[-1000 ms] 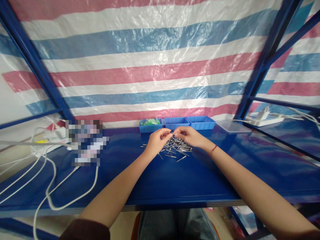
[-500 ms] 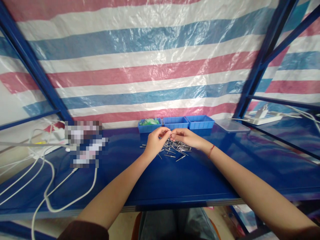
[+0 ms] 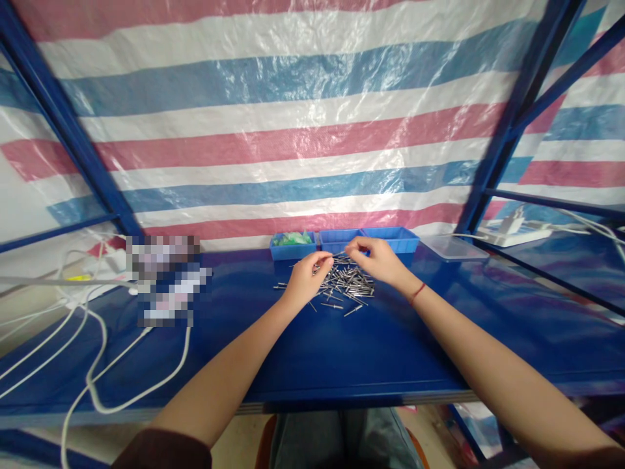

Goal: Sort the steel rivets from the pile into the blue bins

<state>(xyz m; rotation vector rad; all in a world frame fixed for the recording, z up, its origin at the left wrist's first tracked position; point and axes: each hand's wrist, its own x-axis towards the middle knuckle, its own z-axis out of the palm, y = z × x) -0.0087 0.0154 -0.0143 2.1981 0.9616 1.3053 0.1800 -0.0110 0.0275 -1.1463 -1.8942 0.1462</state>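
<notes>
A loose pile of silvery pop rivets [image 3: 352,281] lies on the blue table, several of them strayed towards its near side. Just above the pile's far part, my left hand [image 3: 308,276] pinches one end of a thin metal rivet [image 3: 339,254] between thumb and fingertips. The other end of that rivet meets the closed fingertips of my right hand [image 3: 375,260], which wears a red cord at the wrist. My fingers cover both ends of the rivet.
Behind the pile stand a blue bin with green plastic [image 3: 293,245] and two more blue bins [image 3: 398,241]. A clear lid [image 3: 454,247] lies to their right. White cables [image 3: 105,391] cross the table's left side; a power strip [image 3: 517,231] sits far right.
My right hand has drawn away to the right and slightly up, opening a gap where the rivet now shows between the fingertips. The left hand has hardly moved.
</notes>
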